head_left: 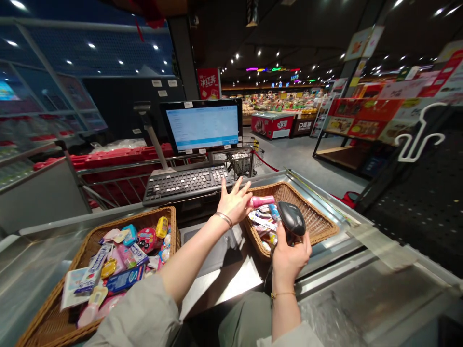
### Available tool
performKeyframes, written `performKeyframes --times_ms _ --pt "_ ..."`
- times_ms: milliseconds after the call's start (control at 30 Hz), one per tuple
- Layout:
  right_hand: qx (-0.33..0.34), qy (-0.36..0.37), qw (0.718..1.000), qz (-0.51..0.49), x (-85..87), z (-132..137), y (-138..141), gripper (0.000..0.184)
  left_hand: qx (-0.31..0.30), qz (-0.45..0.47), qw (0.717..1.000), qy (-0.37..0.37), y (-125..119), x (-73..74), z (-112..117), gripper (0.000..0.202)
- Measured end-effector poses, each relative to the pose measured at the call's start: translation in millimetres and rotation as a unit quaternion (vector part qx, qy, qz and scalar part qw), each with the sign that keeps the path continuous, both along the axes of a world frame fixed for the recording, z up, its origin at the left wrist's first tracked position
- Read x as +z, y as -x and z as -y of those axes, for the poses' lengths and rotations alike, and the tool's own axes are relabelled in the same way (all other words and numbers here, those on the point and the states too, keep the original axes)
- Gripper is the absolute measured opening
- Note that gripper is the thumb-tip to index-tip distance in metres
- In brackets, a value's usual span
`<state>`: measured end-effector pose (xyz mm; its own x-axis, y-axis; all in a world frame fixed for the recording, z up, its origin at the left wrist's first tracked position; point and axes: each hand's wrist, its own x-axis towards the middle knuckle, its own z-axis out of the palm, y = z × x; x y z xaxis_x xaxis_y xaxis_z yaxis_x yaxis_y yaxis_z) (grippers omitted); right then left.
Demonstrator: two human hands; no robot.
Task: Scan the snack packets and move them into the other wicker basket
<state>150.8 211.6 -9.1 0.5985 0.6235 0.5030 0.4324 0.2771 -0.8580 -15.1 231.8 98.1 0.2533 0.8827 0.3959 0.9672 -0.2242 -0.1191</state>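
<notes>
My right hand (291, 258) is wrapped around the handle of a black barcode scanner (292, 218), whose head is over the right wicker basket (318, 219). My left hand (235, 202) reaches to the left rim of that basket with its fingers spread. Beside its thumb side lies a pink bottle-shaped item (263, 201); whether the hand touches it I cannot tell. Several small wrapped goods (263, 220) lie in the basket below the scanner. At my left, another wicker basket (175, 226) holds many colourful packets and small toys, among them a dark blue box (125, 279).
A keyboard (186, 183) and a lit monitor (204, 125) stand behind the counter's middle. Metal counter surfaces (361, 289) run along both sides. Clear plastic (331, 313) lies at the lower right. A white hook (419, 137) hangs on the dark panel at right.
</notes>
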Motion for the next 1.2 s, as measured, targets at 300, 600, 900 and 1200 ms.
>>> performKeyframes --times_ms 300,600,900,1200 --pt "-0.023 0.021 0.999 0.035 13.3 -2.4 -6.8 0.043 0.044 0.06 0.997 -0.026 3.0 -4.0 17.3 0.054" --pt "0.084 0.018 0.994 0.064 46.1 7.2 30.6 0.053 0.117 0.129 0.985 -0.012 50.2 -13.4 82.0 0.044" --pt "0.212 0.04 0.971 0.105 51.2 30.4 77.8 0.058 0.19 0.15 0.97 0.002 94.9 -25.3 135.5 0.046" --pt "0.339 0.057 0.93 0.129 35.3 55.8 107.9 0.051 0.262 0.152 0.953 0.02 140.4 -43.3 188.7 0.048"
